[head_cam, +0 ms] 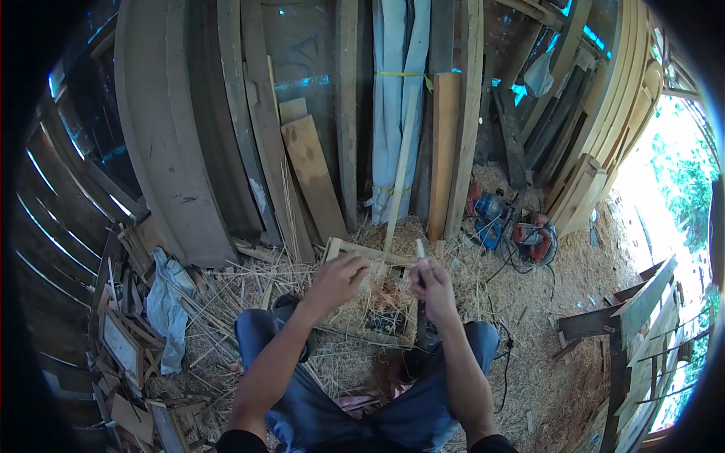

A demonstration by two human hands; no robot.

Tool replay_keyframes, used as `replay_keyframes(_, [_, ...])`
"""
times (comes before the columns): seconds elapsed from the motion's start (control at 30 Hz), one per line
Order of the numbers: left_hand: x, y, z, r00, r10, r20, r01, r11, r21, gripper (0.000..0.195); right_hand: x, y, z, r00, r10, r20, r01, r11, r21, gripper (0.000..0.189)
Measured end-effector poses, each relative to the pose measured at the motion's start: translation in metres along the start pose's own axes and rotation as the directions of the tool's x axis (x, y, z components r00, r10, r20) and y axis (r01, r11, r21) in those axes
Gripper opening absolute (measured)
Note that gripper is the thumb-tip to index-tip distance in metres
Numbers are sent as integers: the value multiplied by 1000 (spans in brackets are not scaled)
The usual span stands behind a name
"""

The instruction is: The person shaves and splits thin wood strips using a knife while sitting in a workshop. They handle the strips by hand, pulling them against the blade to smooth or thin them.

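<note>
My right hand is closed around a narrow, knife-like tool. Its pale end sticks up above the fist, and a long dark part shows below. To the left, my left hand hovers with bent fingers over a wooden frame; blur hides whether anything thin is pinched in it. Thin shavings lie heaped in and around this frame, between my knees. A slim pale wooden strip rises from the frame's far side and leans towards the wall.
Boards and a wrapped white bundle stand along the wall. Corded power tools, among them a red circular saw, rest on the right. Scrap wood and a pale plastic sack are piled left. Planks stand at the right.
</note>
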State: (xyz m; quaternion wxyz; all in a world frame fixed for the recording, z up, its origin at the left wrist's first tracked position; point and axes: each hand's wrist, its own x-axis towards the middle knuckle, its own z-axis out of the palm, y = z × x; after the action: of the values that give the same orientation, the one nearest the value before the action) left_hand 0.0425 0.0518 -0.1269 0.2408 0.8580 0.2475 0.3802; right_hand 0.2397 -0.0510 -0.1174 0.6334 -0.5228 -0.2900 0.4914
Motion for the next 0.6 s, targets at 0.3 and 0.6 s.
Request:
replay_keyframes(0.3, [8,23,4,998,-44,49,42,999,32,7,-5,13,16,978,168,122,-192,956,221,19])
replay_keyframes(0.6, [9,20,6,991,112,76,-122,983,137,7,-3,5,16,975,184,124,-200,970,135,25])
